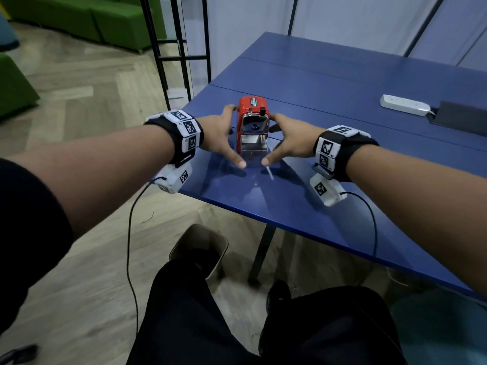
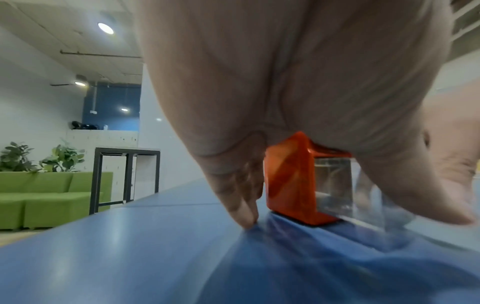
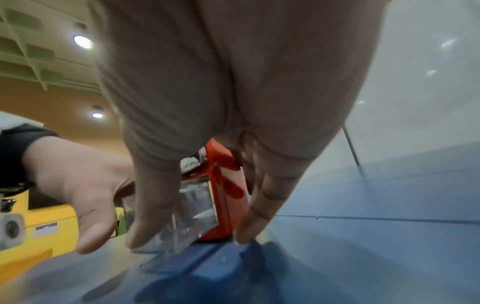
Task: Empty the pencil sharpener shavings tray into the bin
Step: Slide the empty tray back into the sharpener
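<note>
A red pencil sharpener (image 1: 252,109) with a chrome front stands on the blue table (image 1: 342,83) near its front edge. Its clear shavings tray (image 1: 254,148) sticks out a little at the bottom front. My left hand (image 1: 228,135) flanks it on the left, fingers (image 2: 241,205) straight down beside the red body (image 2: 291,185), thumb (image 2: 441,195) by the tray (image 2: 335,185). On the other side my right hand (image 1: 280,139) mirrors it: fingers (image 3: 259,211) along the red side (image 3: 226,185), thumb (image 3: 150,205) against the tray's (image 3: 194,205) front corner. A beige bin (image 1: 200,246) stands on the floor below the table's edge.
A white power strip (image 1: 405,104) and a dark flat object (image 1: 463,118) lie at the table's far right. A black table leg (image 1: 261,254) stands beside the bin. Cables hang from both wrist cameras. My legs are below, and green sofas (image 1: 79,19) stand far left.
</note>
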A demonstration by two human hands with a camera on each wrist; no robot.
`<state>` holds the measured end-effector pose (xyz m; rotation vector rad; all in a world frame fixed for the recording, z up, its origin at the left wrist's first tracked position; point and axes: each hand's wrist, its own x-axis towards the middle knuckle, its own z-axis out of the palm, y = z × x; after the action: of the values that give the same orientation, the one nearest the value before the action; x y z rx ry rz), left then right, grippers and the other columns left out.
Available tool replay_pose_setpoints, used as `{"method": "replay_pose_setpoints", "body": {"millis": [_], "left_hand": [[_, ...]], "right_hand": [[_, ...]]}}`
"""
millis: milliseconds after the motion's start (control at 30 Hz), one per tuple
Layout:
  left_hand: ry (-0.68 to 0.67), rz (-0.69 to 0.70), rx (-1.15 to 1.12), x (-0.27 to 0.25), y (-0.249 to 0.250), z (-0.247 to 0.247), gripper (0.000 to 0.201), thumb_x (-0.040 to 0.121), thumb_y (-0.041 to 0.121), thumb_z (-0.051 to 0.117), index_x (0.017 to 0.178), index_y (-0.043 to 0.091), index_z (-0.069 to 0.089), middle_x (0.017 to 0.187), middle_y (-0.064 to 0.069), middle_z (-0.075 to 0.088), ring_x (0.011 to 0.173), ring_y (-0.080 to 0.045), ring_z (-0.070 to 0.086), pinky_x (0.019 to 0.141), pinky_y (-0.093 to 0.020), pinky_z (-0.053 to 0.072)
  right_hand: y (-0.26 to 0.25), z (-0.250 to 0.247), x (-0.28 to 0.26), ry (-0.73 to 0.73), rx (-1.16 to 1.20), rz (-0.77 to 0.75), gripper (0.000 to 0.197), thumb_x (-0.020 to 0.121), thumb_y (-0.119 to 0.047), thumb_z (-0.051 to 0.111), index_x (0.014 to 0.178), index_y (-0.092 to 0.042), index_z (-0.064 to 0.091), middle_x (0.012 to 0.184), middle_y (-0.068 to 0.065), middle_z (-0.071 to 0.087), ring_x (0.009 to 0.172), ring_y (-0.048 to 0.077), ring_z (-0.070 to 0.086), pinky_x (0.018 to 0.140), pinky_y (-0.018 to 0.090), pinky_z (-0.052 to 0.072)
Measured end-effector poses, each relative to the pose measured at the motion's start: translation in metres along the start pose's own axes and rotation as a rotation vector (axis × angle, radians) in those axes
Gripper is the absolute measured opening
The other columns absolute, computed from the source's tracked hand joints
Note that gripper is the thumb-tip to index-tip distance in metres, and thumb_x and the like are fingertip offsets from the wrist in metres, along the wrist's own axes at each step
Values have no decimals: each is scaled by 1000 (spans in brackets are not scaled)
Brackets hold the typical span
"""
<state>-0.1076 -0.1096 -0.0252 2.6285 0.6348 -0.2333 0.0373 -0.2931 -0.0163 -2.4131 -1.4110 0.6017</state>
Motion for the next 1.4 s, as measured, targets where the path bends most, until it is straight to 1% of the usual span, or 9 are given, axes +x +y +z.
{"method": "replay_pose_setpoints", "body": {"millis": [200, 433, 633, 800, 900, 1000, 1133, 1266, 1400], "left_hand": [[94, 59, -96, 7, 4, 10, 139, 54, 54, 99, 157, 10, 18, 146, -7, 58, 133, -29, 57, 103, -31, 42], [59, 70, -126, 14, 0, 6, 136, 42, 58, 99, 149, 15, 26, 137, 0, 61, 123, -25, 61, 108, -45, 51], [49, 89, -152, 19, -4, 5, 130, 45, 55, 100, 147, 17, 28, 137, 0, 60, 124, -25, 60, 108, -46, 50], [82, 105, -176, 25, -6, 6, 124, 44, 56, 99, 142, 18, 33, 128, 2, 64, 118, -23, 64, 105, -46, 52], [86, 121, -192, 29, -9, 6, 127, 39, 60, 99, 142, 22, 35, 128, 5, 64, 119, -21, 64, 105, -46, 53], [108, 148, -185, 35, -12, 8, 119, 40, 60, 97, 141, 26, 43, 125, 8, 68, 116, -19, 66, 105, -46, 53], [109, 174, -179, 41, -14, 6, 99, 48, 51, 96, 136, 31, 55, 120, 11, 71, 110, -15, 68, 106, -43, 52], [67, 188, -193, 42, -16, 0, 98, 48, 52, 95, 136, 31, 57, 122, 11, 72, 114, -14, 67, 109, -39, 50], [51, 169, -199, 37, -15, -4, 100, 46, 55, 94, 136, 32, 58, 123, 13, 71, 116, -14, 67, 110, -39, 49]], "right_hand": [[5, 11, 16, 21, 168, -52, 134, 60, -37, 104, 164, -19, 21, 159, -2, 50, 130, 22, 63, 108, 33, 45], [8, 11, 18, 46, 264, -65, 128, 65, -23, 103, 162, -14, 19, 148, -6, 48, 127, 11, 51, 103, 23, 36], [8, 13, 21, 82, 252, -58, 118, 66, -28, 102, 155, -14, 26, 140, -5, 51, 126, 14, 53, 100, 24, 38], [7, 11, 21, 102, 231, -56, 101, 73, -23, 97, 148, -12, 31, 135, -4, 54, 115, 18, 62, 65, 6, 47], [8, 10, 20, 102, 231, -63, 100, 74, -24, 97, 150, -12, 33, 134, -4, 55, 109, 16, 62, 61, 3, 47], [6, 10, 23, 113, 224, -64, 95, 75, -23, 95, 151, -14, 40, 132, -6, 58, 107, 20, 68, 64, 7, 51], [3, 13, 29, 118, 272, -47, 86, 74, -18, 95, 145, -14, 48, 131, -3, 65, 86, 27, 81, 72, 30, 67], [2, 12, 27, 141, 283, -34, 81, 72, -21, 98, 141, -15, 55, 119, -7, 67, 86, 18, 78, 58, 16, 61], [-2, 14, 26, 155, 279, -15, 81, 70, -29, 99, 138, -17, 57, 126, -2, 69, 65, 8, 78, 59, 18, 60]]}}
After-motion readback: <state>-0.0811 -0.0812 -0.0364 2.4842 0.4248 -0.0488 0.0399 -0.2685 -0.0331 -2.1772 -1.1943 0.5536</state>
